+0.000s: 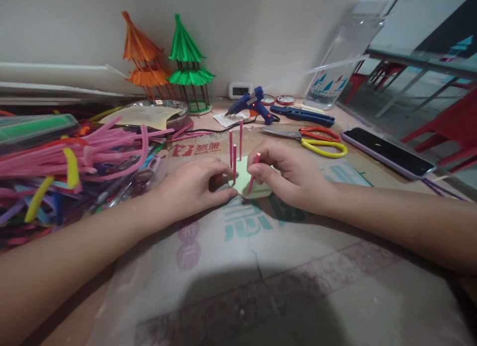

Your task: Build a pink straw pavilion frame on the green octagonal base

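Right hand (pixel 292 179) pinching a stick (pixel 251 183), long axis near upright, top leaning right; left hand (pixel 199 183) half open, apparently touching the base (pixel 243 169).

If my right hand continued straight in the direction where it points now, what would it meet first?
Going on leftward, the right hand would probably meet the front upright pink stick first, near the left hand; depth is unclear from this single view.
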### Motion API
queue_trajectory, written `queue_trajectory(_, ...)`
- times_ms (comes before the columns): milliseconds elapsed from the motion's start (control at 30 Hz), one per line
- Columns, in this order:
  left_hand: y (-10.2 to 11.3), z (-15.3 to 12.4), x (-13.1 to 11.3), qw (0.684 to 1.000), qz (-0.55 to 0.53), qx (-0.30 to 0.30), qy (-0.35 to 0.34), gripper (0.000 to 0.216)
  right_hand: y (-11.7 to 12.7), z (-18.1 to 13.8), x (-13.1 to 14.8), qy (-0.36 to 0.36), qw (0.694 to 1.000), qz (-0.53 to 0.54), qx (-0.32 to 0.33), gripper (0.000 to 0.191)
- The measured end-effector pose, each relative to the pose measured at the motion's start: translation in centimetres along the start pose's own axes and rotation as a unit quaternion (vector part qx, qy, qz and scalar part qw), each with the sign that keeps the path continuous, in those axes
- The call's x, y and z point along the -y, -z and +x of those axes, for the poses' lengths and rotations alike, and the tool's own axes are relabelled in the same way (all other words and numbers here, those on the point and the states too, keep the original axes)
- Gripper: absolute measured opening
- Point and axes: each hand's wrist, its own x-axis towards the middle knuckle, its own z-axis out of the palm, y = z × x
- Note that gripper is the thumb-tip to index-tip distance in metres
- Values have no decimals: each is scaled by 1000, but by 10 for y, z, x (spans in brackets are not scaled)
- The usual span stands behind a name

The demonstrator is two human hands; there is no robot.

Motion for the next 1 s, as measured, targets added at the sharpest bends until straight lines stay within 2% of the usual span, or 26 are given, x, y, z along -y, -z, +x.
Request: queue_trajectory(1000,2,0,-4,1000,8,5,15,20,-1,-1,-1,-16,1000,5,8,19)
